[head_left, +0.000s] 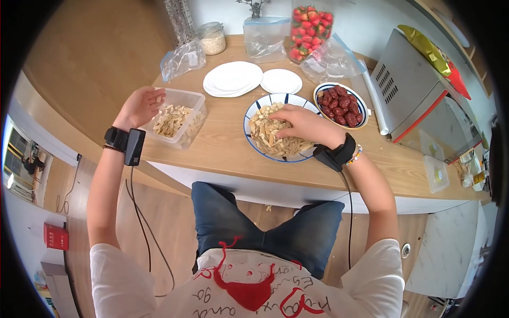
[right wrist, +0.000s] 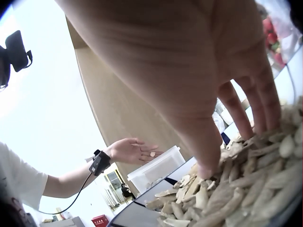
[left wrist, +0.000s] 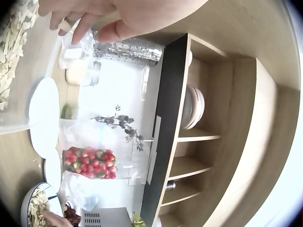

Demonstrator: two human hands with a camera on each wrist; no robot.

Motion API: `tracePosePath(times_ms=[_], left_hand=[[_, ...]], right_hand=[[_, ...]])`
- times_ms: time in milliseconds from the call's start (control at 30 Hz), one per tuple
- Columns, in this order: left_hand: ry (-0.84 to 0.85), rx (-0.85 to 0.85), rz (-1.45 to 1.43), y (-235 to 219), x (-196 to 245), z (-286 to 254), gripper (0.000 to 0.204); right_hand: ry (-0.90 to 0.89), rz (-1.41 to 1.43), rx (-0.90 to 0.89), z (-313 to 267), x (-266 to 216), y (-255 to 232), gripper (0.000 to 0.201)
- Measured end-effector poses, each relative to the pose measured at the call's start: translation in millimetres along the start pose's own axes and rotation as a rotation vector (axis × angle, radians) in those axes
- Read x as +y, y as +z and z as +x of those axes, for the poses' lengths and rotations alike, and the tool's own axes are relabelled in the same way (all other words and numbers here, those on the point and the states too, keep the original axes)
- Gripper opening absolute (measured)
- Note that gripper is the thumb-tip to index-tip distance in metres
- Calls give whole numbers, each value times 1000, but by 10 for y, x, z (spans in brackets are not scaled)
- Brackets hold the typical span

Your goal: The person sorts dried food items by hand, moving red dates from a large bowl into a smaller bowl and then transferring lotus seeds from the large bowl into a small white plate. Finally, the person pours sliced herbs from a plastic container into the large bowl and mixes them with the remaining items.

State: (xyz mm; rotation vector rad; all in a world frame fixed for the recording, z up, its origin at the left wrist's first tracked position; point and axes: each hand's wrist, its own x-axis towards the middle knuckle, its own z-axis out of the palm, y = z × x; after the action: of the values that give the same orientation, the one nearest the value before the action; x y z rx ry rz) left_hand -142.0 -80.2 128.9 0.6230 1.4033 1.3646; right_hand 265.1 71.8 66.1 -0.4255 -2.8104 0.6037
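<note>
My left hand (head_left: 142, 107) is raised over the rear left rim of a clear plastic box (head_left: 197, 117) holding pale dried slices (head_left: 170, 121). Its fingers are loosely extended, the thumb apart, and a small pale piece (right wrist: 152, 153) shows at them in the right wrist view. My right hand (head_left: 310, 126) reaches into a white bowl with blue stripes (head_left: 289, 99). Fingers and thumb are spread, their tips down among dried pieces (right wrist: 232, 189). Pale round pieces (head_left: 268, 110) lie toward the bowl's back, longer brownish ones (head_left: 294, 146) at the front.
A bowl of red dates (head_left: 342, 106) stands right of the striped bowl. White plates (head_left: 233, 78) lie behind, with plastic bags (head_left: 331, 61), a jar (head_left: 212, 40) and strawberries (head_left: 311, 32) along the wall. A grey oven (head_left: 408, 85) flanks the right side.
</note>
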Motion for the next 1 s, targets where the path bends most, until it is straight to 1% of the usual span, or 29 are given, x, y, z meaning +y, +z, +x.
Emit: tracePosePath(times_ms=[33, 100, 133, 300, 400, 500, 533, 633, 667, 700, 733, 767, 833, 867, 967, 1000], left_hand=[[20, 5, 15, -43, -9, 9, 38], [61, 13, 44, 14, 31, -72, 38], [74, -36, 14, 58, 44, -95, 38], [119, -247, -136, 669, -26, -224, 33], [26, -388, -376, 1019, -177, -160, 31], [-40, -484, -651, 1355, -384, 48, 30], [-46, -526, -704, 1456, -459, 157, 30], [-58, -633, -862, 1675, -678, 539, 30], [-56, -657, -920, 1702, -736, 678, 31], [-56, -683, -976, 1729, -742, 778, 31], [-15, -671, -975, 1744, -793, 858, 34], [-9, -688, -989, 1746, -823, 912, 34], [-10, -730, -1027, 1748, -894, 1003, 35], [-1, -735, -1012, 1750, -921, 995, 38], [18, -718, -1009, 1710, -970, 996, 42], [51, -710, -1021, 1700, -995, 1000, 43]], right_hand=[[-12, -13, -3, 13, -11, 26, 40], [-33, -41, -9, 34, -31, 68, 37], [-33, -32, -7, 40, -38, 79, 35], [-20, 71, -9, 25, -62, 16, 24], [329, 472, -74, -17, -17, -105, 22], [434, 841, 21, -52, 149, -156, 23], [476, 976, 75, -54, 213, -160, 24], [518, 1360, 118, -105, 315, -219, 19], [565, 1438, 135, -118, 250, -259, 16], [605, 1588, 132, -118, 275, -263, 15], [614, 1647, 131, -138, 307, -275, 15], [630, 1705, 137, -181, 306, -297, 16], [655, 1673, 180, -224, 288, -297, 18], [610, 1687, 152, -229, 316, -300, 19], [668, 1670, 223, -188, 331, -245, 21], [654, 1667, 190, -168, 361, -236, 24]])
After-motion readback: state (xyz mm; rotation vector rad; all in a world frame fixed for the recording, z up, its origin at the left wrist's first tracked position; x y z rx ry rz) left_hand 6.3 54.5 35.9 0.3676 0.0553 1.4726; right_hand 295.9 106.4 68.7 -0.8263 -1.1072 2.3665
